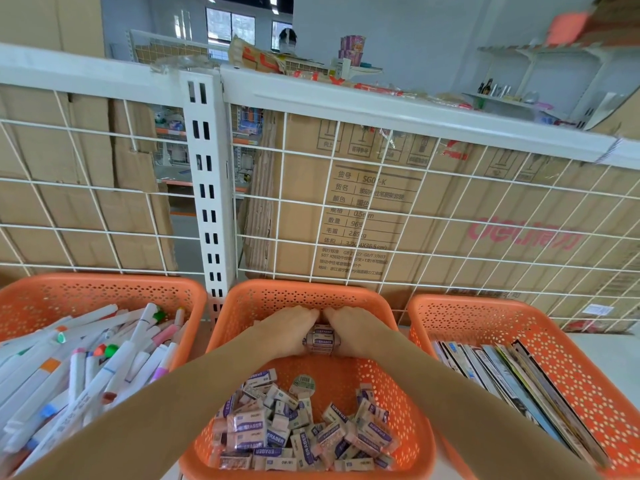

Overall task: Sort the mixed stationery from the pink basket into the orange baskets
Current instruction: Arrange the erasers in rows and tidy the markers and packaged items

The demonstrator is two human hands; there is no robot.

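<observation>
Three orange baskets stand in a row in front of me. The left basket (104,289) holds many marker pens (86,368). The middle basket (304,292) has a heap of wrapped erasers (294,427) at its near end. The right basket (485,313) holds thin booklets (502,375) standing on edge. My left hand (287,330) and my right hand (356,329) are both inside the far end of the middle basket, pressed together from either side around a small stack of erasers (320,339). The pink basket is out of view.
A white wire-grid shelf back (381,209) with a slotted upright (207,188) rises right behind the baskets. Flattened cardboard boxes (450,216) stand behind the grid. A white rail (346,105) runs along its top, with clutter beyond.
</observation>
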